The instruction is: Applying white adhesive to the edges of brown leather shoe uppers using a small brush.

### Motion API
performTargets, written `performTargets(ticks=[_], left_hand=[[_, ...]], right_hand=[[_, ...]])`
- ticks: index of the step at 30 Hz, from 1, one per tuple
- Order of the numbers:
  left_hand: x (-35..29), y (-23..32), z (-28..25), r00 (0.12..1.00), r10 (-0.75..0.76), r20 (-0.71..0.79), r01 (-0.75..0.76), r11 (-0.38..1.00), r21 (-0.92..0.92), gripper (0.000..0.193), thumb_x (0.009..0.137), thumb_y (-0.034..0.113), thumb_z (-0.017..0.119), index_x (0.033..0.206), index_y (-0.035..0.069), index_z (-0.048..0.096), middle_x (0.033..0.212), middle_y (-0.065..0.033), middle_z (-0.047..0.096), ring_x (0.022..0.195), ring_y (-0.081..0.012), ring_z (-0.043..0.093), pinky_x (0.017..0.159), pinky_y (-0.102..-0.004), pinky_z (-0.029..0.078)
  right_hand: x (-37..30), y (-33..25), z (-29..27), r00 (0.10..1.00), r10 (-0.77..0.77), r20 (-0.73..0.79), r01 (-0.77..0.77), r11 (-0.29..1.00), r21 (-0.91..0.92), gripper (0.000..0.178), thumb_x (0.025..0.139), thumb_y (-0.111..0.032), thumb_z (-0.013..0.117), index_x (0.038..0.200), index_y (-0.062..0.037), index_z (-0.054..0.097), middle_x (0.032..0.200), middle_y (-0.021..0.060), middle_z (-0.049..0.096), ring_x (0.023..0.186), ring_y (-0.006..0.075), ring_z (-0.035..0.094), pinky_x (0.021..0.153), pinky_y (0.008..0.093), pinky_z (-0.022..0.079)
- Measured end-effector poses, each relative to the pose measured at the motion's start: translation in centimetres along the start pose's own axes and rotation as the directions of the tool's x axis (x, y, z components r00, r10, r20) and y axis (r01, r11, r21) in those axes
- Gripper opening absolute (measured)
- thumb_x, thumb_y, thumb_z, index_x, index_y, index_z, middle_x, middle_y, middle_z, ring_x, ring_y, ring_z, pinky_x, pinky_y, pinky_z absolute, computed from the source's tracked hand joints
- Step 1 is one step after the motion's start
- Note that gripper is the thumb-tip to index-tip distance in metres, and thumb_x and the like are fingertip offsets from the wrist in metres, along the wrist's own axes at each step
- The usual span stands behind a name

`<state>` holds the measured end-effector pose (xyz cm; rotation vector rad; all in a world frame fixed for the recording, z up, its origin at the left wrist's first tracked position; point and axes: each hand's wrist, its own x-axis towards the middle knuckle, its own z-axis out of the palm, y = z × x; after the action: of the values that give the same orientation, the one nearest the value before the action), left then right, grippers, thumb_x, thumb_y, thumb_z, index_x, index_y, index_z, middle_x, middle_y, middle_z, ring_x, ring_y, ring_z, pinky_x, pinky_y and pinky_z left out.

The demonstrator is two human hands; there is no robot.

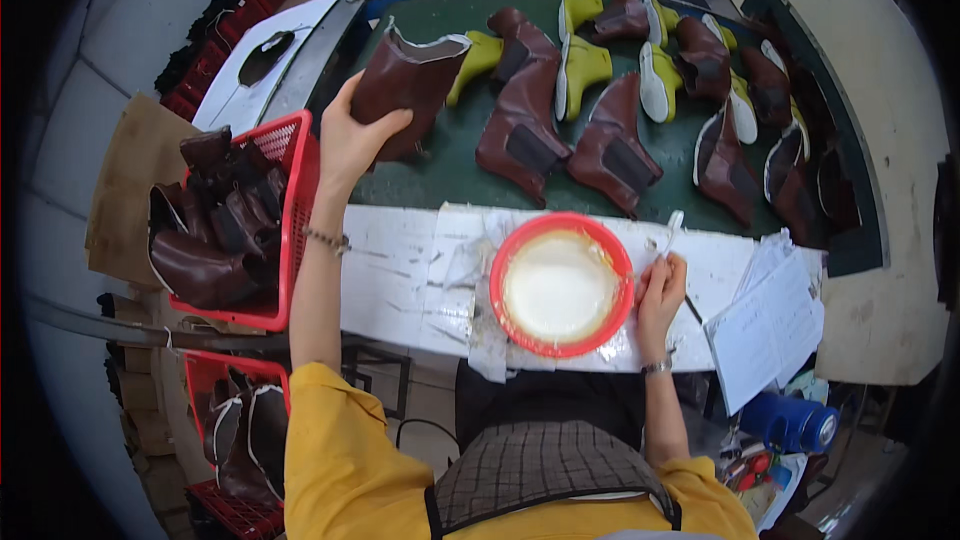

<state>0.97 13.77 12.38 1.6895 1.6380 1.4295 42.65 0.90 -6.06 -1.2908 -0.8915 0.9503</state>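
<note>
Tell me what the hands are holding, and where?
Left hand: brown boot piece, by its lower left side. Right hand: slim white object, exact grip unclear.

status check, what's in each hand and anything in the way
Left hand gripping brown boot upper. Right hand holding slim white-tipped tool, kind unclear. Red bowl of pale liquid close beside right hand; nothing visibly blocking either.

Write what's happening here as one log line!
left hand: holds brown boot upper | right hand: holds white-tipped tool, beside red bowl | bowl: pale liquid inside
</note>
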Motion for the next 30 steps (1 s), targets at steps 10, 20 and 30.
performTargets(ticks=[10, 20, 30], left_hand=[[20.6, -11.6, 9.1, 0.969, 0.240, 0.051, -0.198, 0.640, 0.743, 0.068, 0.069, 0.017, 0.083, 0.133, 0.016, 0.062, 0.117, -0.0105, 0.070, 0.111, -0.0322, 0.066, 0.092, -0.0471, 0.050], [23.8, -19.6, 13.2, 0.937, 0.347, -0.049, -0.086, 0.365, 0.927, 0.076, 0.073, 0.017, 0.085, 0.140, 0.017, 0.050, 0.143, -0.0128, 0.048, 0.131, -0.0342, 0.048, 0.101, -0.0524, 0.042], [6.6, -19.1, 9.1, 0.971, -0.126, -0.203, 0.239, 0.541, 0.806, 0.118, 0.064, 0.018, 0.089, 0.159, 0.034, 0.021, 0.165, -0.0236, 0.011, 0.149, -0.0527, 0.016, 0.101, -0.0816, 0.029]], right_hand=[[-0.7, -0.6, 0.0, 0.995, 0.055, -0.085, -0.061, 0.995, -0.077, 0.013, 0.108, -0.013, 0.050, 0.117, -0.0030, 0.050, 0.075, -0.0014, 0.052, 0.053, 0.0020, 0.040, 0.045, 0.0187, 0.032], [-0.6, -0.7, 0.8, 0.989, 0.123, -0.081, -0.135, 0.977, -0.168, 0.014, 0.108, -0.016, 0.051, 0.115, -0.0041, 0.050, 0.075, -0.0027, 0.051, 0.061, 0.0021, 0.042, 0.053, 0.0178, 0.034], [-0.1, 0.0, 0.8, 0.998, 0.011, -0.057, -0.018, 0.993, -0.114, 0.014, 0.107, -0.011, 0.051, 0.118, -0.0029, 0.050, 0.077, -0.0015, 0.053, 0.058, 0.0019, 0.041, 0.047, 0.0182, 0.031]])
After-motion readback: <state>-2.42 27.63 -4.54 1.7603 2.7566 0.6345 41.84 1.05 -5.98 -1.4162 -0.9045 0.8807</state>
